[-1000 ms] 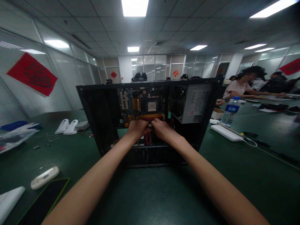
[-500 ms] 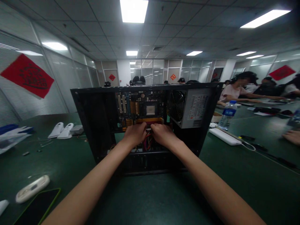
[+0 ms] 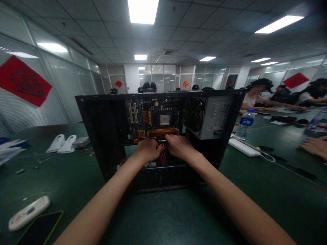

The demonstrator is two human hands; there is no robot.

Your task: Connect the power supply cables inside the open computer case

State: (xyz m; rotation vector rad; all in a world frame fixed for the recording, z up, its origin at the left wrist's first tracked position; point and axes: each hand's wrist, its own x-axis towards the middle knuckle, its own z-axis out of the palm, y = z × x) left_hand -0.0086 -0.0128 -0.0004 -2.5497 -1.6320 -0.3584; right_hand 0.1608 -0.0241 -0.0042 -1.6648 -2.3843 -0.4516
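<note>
My left hand (image 3: 149, 149) and right hand (image 3: 178, 146) pinch red cables (image 3: 163, 149) beneath the motherboard (image 3: 153, 119); I'd next press gently.

Against the motherboard (image 3: 153, 120), the left hand (image 3: 148, 149) now sits a little lower than a second ago, just under its bottom edge, and the right hand (image 3: 178, 146) is lower too; another person's hand (image 3: 313, 145) now shows far right of it

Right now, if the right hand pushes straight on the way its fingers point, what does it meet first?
Probably the motherboard: the right hand points into the open computer case, fingertips at the board's lower edge by the cables. Depth is unclear.
</note>
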